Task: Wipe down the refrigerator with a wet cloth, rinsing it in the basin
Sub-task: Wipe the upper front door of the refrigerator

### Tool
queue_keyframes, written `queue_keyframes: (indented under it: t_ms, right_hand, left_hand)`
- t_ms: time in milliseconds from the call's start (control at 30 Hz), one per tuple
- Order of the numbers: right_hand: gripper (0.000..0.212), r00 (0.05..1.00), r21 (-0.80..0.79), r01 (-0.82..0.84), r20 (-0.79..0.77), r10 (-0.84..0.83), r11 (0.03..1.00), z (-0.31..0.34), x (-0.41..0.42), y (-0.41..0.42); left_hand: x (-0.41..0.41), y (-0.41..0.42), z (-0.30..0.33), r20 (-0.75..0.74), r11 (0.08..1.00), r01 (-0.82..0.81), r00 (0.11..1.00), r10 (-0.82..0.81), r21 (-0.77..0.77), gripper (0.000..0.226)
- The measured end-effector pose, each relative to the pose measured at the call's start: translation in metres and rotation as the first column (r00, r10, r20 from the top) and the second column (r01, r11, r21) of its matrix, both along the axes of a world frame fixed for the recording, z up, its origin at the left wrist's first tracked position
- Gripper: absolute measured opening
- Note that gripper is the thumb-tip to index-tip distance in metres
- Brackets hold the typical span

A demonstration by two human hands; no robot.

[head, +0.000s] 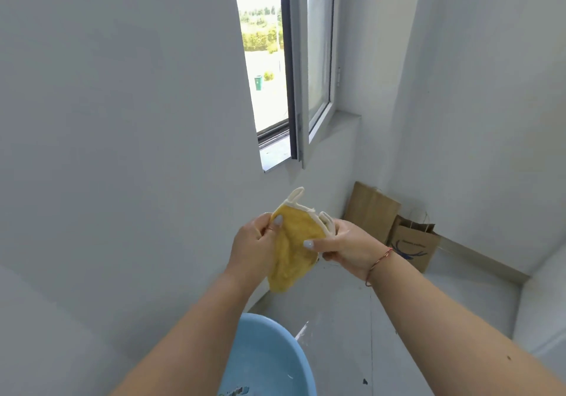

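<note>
A yellow cloth (294, 251) with a white trim and loop is held up in front of me between both hands. My left hand (252, 248) pinches its left edge with thumb on top. My right hand (346, 250) grips its right edge, thumb across the front. The cloth hangs crumpled below the hands. A light blue basin (269, 362) stands on the floor directly beneath, partly hidden by my left forearm. The large pale surface (107, 120) filling the left side may be the refrigerator's side; I cannot tell.
An open window (294, 67) with a sill is ahead. Two brown paper bags (395, 227) lean against the wall in the right corner. The grey floor (398, 319) runs right of the basin, with a white wall on the right.
</note>
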State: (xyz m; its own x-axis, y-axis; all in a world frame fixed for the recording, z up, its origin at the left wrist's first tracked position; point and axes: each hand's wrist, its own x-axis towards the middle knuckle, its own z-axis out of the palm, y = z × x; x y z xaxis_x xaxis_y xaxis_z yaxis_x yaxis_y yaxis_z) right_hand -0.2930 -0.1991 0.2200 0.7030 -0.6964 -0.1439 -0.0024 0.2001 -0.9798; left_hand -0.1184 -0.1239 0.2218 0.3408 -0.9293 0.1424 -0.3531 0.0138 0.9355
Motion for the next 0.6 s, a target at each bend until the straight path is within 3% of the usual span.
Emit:
queue_keyframes:
  t_ms: [133,233,367,533,600]
  right_hand:
    - [0.058,0.994,-0.057,0.075,0.087,-0.070,0.996,0.010,-0.037,0.014]
    - [0.065,0.976,0.014,0.063,0.206,-0.065,0.998,0.013,-0.069,0.031]
    - [0.051,0.967,0.069,0.236,0.082,-0.241,0.969,0.015,-0.111,0.057]
    - [0.046,0.903,0.068,0.407,0.124,-0.412,0.911,0.034,-0.166,0.083]
    - [0.041,0.850,0.009,0.525,0.043,-0.525,0.851,0.040,-0.184,0.089]
  left_hand:
    - [-0.022,0.002,0.018,0.044,0.988,0.151,0.988,-0.150,-0.015,0.034]
    - [-0.046,0.003,0.034,-0.088,0.961,0.275,0.957,-0.276,-0.028,0.033]
    - [-0.083,0.005,0.051,-0.227,0.925,0.377,0.898,-0.376,-0.043,0.031]
    - [-0.134,0.001,0.057,-0.375,0.904,0.427,0.843,-0.385,0.033,0.031]
    - [-0.157,0.001,0.064,-0.433,0.890,0.455,0.811,-0.394,0.043,0.030]
